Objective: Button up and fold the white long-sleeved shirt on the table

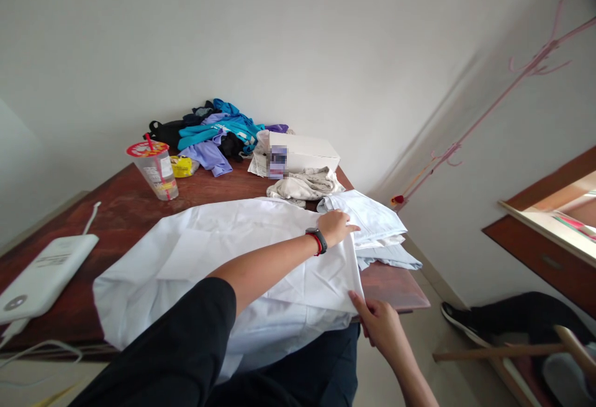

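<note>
Here I have the left hand (338, 226) lying flat and open on the white cloth (209, 258) spread over the desk (125, 208), and the right hand (382, 325) pinching the cloth's hanging corner between thumb and fingers. To my eye the fold goes best with the flat hand pinning the thin, smooth, creased fabric and the pinched hem drawn taut and square. Just beyond the left hand lies a folded white stack (372, 218).

Left arm (261, 267) hides part of the white cloth (186, 252); box label (278, 162) is blurred.
</note>
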### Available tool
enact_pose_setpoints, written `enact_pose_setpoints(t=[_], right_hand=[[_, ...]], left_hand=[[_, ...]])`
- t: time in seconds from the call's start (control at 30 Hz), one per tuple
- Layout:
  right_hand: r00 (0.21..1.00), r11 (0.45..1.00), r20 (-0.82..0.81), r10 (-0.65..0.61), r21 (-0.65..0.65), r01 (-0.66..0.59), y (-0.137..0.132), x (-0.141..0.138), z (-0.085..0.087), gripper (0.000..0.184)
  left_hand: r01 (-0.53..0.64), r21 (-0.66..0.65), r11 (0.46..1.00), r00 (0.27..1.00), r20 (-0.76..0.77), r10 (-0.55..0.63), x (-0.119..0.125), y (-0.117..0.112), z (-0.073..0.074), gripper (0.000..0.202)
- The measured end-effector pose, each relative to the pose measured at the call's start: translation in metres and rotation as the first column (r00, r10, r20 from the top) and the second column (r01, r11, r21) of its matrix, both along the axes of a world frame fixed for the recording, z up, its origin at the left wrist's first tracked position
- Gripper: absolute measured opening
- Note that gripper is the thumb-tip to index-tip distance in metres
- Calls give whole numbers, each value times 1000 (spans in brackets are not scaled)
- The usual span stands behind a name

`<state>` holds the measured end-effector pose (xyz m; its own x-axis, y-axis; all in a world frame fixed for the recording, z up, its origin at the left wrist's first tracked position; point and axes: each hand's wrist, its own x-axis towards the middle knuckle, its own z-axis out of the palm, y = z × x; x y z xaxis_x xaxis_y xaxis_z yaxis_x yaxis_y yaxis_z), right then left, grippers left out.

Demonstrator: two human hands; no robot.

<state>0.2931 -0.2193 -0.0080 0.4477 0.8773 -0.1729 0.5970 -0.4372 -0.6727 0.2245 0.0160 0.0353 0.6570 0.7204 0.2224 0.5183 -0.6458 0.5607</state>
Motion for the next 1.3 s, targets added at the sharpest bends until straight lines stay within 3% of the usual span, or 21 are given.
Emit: enact_pose_setpoints(t=[0.2,0.37,0.47,0.67,0.77,0.9,1.03,1.3], right_hand=[[1000,1000,1,4,-17,-4,0,2,0,70],[989,999,147,14,35,-19,-1,1,-6,70],[980,998,196,20,52,-31,-2,2,-7,69],[983,995,166,80,-72,-69,5,21,5,67],[983,999,184,-6,44,-2,19,28,11,58],[990,965,36,-136,231,124,41,25,10,57],[983,954,-30,-180,240,182,51,18,-1,61],[964,928,140,-227,332,170,45,3,-12,59]], left_hand=[[50,213,976,999,-8,-50,7,1,0,53],[71,327,942,997,17,-81,15,4,-1,54],[75,324,943,996,26,-88,16,5,-5,55],[98,298,950,991,56,-120,17,7,-6,58],[95,251,963,990,75,-117,19,5,-4,61],[82,201,976,991,90,-102,21,3,-3,62],[62,215,975,989,115,-88,22,4,-5,63],[56,225,973,993,89,-78,25,5,-6,60]])
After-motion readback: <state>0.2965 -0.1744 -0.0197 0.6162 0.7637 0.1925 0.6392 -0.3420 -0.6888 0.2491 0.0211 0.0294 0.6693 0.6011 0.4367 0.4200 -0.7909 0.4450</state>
